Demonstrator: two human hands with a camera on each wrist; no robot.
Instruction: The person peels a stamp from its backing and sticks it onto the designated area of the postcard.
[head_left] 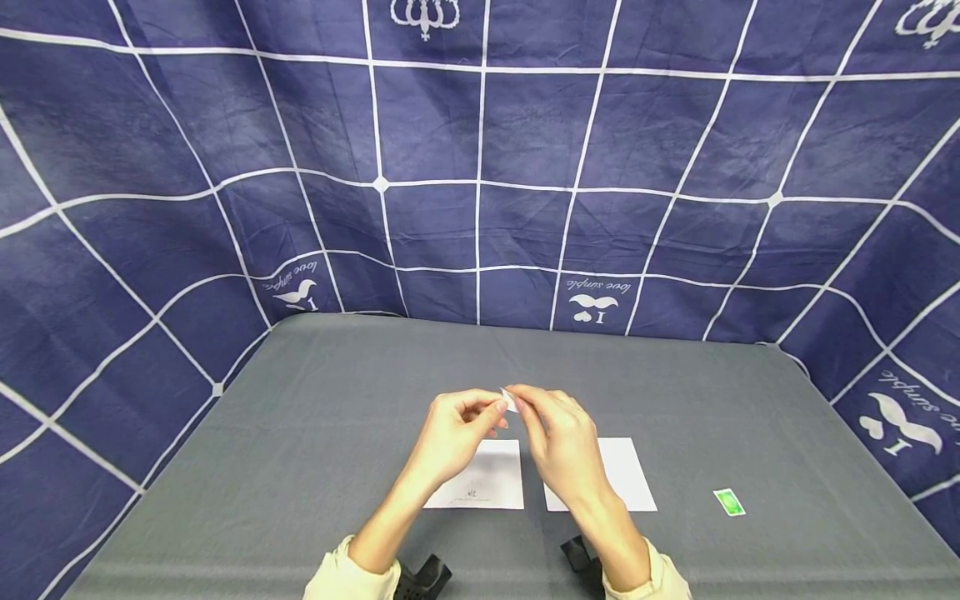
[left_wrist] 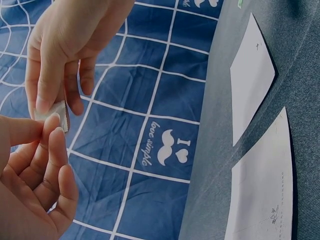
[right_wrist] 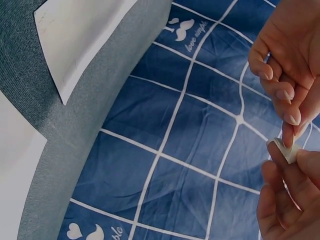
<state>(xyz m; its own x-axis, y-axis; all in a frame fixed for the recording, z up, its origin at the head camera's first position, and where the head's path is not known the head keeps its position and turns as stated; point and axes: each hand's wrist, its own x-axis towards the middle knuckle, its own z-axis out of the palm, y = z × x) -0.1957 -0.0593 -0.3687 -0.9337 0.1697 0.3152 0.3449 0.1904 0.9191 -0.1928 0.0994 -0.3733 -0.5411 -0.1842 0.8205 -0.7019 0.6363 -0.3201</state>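
Observation:
Raised over the table, a small white stamp [head_left: 511,401] with a toothed edge is held between both hands. My left hand [head_left: 452,427] pinches one side of it between thumb and forefinger. From the other side, my right hand [head_left: 561,437] pinches it with thumb and fingertips. In the left wrist view the pale stamp [left_wrist: 60,113] shows its toothed border, the fingertips covering part of its face. Below the hands lie two white envelopes: the left envelope [head_left: 495,479] carries small print and a handwritten mark, and the right envelope [head_left: 626,473] is partly hidden by my right hand and wrist.
A green stamp [head_left: 729,502] with a pale border lies flat on the grey tablecloth [head_left: 360,375], right of the envelopes. Behind the table hangs a blue curtain [head_left: 525,225] with white grid lines.

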